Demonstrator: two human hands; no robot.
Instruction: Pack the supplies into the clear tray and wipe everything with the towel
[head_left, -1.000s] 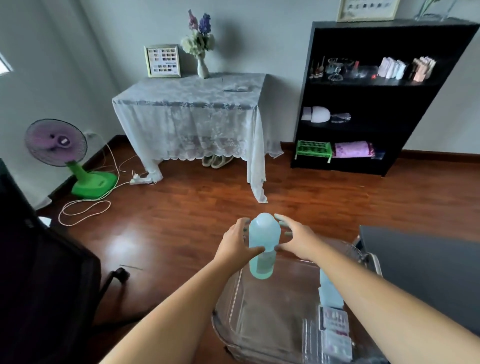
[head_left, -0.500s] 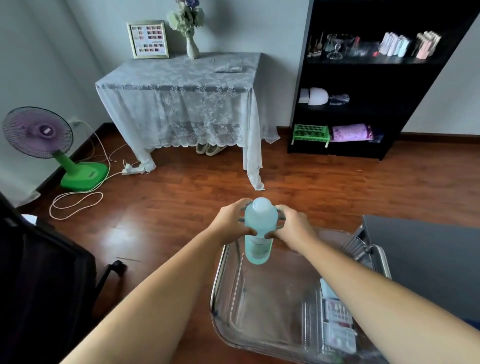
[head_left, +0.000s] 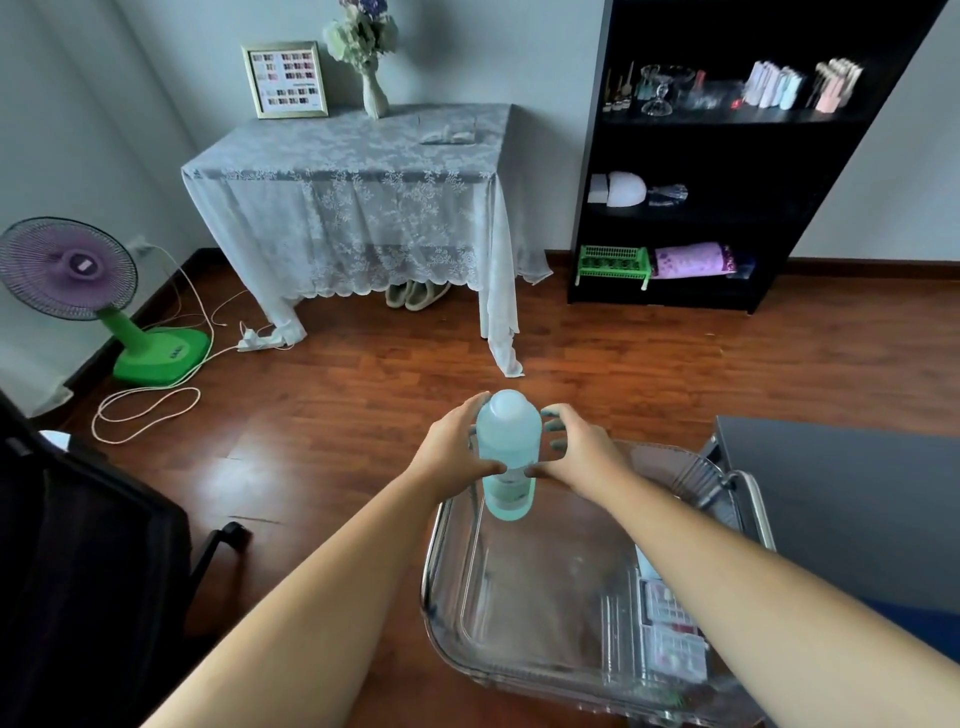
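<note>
Soft daylight from the left glares on the wooden floor (head_left: 228, 467); wide-angle bending at edges, slight overall blur.

A lace-covered table (head_left: 358, 150) by the wall carries a framed colour chart (head_left: 285, 79), a vase of flowers (head_left: 373, 83) and a small flat item. On the wooden floor (head_left: 597, 374) stands a green-based fan (head_left: 98, 291) with loose cables.

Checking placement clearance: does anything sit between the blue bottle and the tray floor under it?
Nothing visible. The blue bottle, held by left hand and right hand, is at the clear tray's far end; small boxes lie along its right side.
</note>
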